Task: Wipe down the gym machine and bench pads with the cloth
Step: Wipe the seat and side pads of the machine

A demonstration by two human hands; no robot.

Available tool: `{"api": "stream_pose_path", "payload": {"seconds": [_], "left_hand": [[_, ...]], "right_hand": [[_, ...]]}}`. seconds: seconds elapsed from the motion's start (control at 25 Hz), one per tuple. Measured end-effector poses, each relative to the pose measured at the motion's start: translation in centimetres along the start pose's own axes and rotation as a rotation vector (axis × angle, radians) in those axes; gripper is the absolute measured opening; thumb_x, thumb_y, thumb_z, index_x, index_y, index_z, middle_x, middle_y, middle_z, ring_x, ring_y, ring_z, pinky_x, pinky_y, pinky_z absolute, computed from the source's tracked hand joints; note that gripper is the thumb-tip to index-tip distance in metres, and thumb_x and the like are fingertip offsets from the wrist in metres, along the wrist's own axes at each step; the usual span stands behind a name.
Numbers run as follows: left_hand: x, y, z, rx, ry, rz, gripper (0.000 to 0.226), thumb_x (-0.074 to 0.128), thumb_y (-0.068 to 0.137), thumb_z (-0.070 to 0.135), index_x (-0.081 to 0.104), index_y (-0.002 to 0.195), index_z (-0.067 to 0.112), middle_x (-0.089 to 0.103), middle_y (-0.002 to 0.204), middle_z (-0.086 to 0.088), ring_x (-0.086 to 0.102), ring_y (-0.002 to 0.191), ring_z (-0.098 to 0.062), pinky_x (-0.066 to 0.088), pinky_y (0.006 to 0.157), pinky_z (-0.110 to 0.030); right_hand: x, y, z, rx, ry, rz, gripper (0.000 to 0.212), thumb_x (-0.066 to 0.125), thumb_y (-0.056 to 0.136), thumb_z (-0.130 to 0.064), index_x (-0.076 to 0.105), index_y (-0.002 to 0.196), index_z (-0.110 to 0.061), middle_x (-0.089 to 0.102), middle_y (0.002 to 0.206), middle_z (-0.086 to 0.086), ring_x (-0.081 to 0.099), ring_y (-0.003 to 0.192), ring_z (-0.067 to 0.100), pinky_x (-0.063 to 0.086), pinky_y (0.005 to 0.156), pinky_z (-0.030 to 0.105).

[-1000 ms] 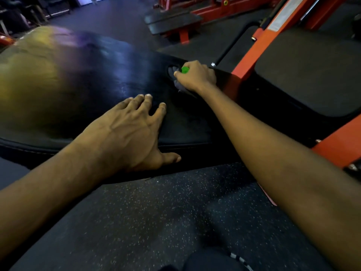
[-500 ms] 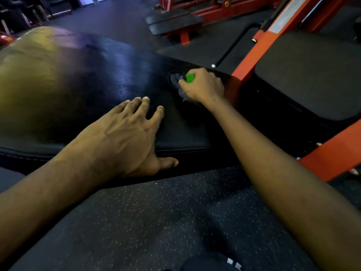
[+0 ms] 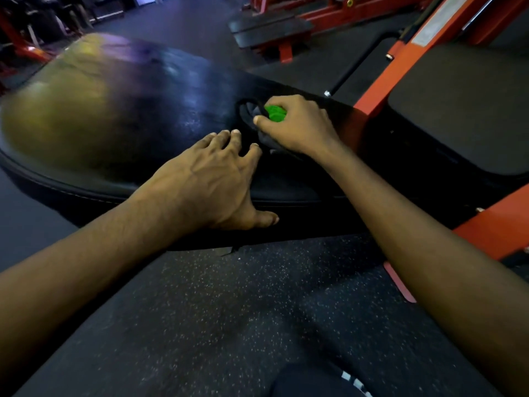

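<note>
Presently, the black pad spans the view, its far-left end blurred. The left hand lies released and flat on the pad's near edge, fingers spread and thumb over the side, probably bracing the body. The right hand, farther in on the pad, grasps the cloth and a green item, pressing both down to wipe. Since a second ago, the gap between the hands has closed.
</note>
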State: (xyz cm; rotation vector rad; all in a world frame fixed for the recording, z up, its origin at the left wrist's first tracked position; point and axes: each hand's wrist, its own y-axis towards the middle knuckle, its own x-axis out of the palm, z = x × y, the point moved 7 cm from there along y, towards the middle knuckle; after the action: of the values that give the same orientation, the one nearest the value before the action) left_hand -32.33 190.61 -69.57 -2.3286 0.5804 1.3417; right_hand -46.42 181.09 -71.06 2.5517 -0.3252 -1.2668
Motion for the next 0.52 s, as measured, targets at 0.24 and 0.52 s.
{"api": "stream_pose_path", "payload": {"seconds": [0.24, 0.52], "left_hand": [[0.0, -0.1, -0.1, 0.014, -0.005, -0.032, 0.122, 0.031, 0.073, 0.095, 0.002, 0.158, 0.013, 0.005, 0.164, -0.024, 0.007, 0.154, -0.034, 0.006, 0.124, -0.039], [0.0, 0.1, -0.2, 0.006, -0.015, -0.02, 0.124, 0.034, 0.071, 0.095, 0.005, 0.157, 0.012, 0.006, 0.164, -0.025, 0.009, 0.153, -0.035, 0.008, 0.124, -0.041]], "right_hand": [[-1.5, -0.9, 7.2, 0.358, -0.043, -0.008, 0.032, 0.06, 0.087, -0.054, 0.069, 0.105, -0.029, 0.068, 0.122, 0.01, 0.062, 0.116, 0.036, 0.047, 0.086, 0.033], [-1.5, -4.0, 0.6, 0.097, -0.04, 0.017, 0.032, 0.059, 0.084, -0.061, 0.06, 0.086, -0.029, 0.071, 0.097, 0.001, 0.065, 0.104, 0.032, 0.041, 0.07, 0.032]]}}
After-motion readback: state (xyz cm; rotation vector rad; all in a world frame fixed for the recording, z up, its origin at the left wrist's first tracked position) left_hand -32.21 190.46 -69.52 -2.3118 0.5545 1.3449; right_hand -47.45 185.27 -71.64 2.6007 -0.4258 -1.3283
